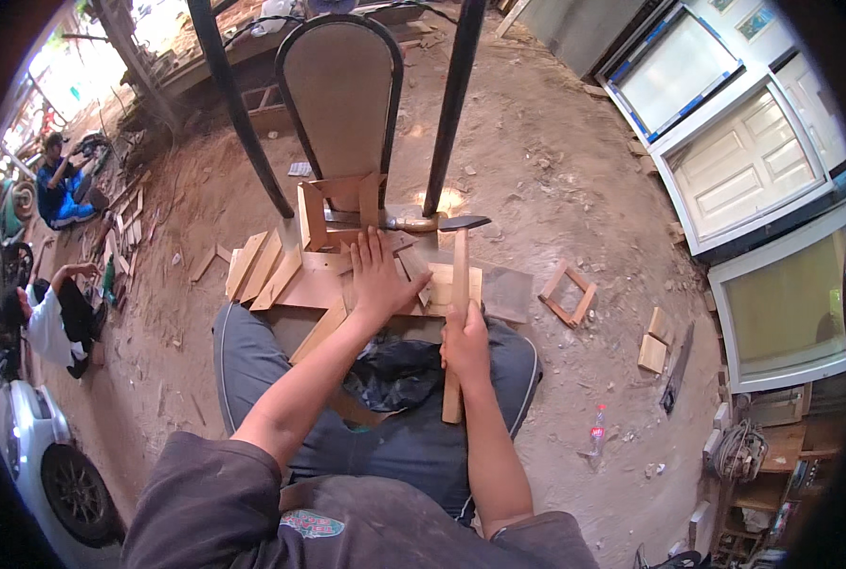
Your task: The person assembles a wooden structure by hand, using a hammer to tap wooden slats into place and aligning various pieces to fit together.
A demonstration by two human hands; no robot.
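My right hand (465,346) is wrapped round the wooden handle of a hammer (461,261), whose dark metal head points away from me. To its left, my left hand (377,275) lies flat with fingers spread, pressing on small pieces of wood (409,258) on a board across my lap. Several light wooden slats (263,267) lie at the board's left side. Beyond my left fingertips, some slats form a small upright frame (315,213) against the chair. A tool with a rounded wooden handle (413,224) lies beside the hammer head.
A black metal chair (339,100) stands in front of me. On the dirt floor at right are a small wooden frame (567,294), wood blocks (652,353) and a plastic bottle (597,431). White doors (747,166) lean farther right. Two people (63,185) sit at left, near a car (39,441).
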